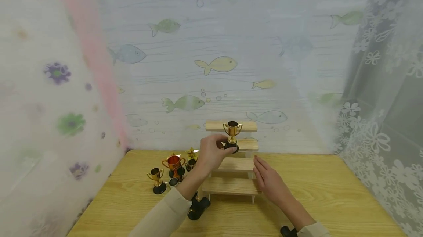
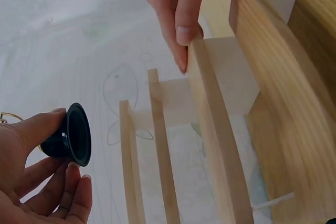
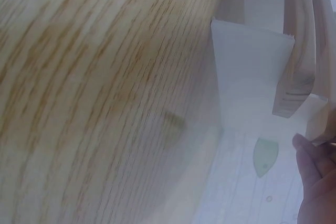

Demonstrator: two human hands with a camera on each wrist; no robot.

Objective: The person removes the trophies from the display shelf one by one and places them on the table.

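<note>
In the head view my left hand (image 1: 211, 153) grips a small gold trophy cup (image 1: 232, 129) by its black base, holding it upright before the upper steps of a wooden stepped stand (image 1: 231, 185). The left wrist view shows the hollow underside of that base (image 2: 80, 135) between thumb and fingers, apart from the steps. My right hand (image 1: 271, 183) is at the stand's right side, its fingers fairly straight; in the left wrist view the fingertips touch the end of one step (image 2: 218, 129). Only part of this right hand (image 3: 319, 182) shows in the right wrist view.
Left of the stand, several trophies stand close together, among them a gold cup (image 1: 156, 180) and a reddish-gold cup (image 1: 174, 162). Black bases (image 1: 198, 207) lie near my left forearm. Another black object (image 1: 288, 231) is by my right sleeve. A fish-patterned curtain (image 1: 218, 64) hangs behind the table (image 1: 317, 185).
</note>
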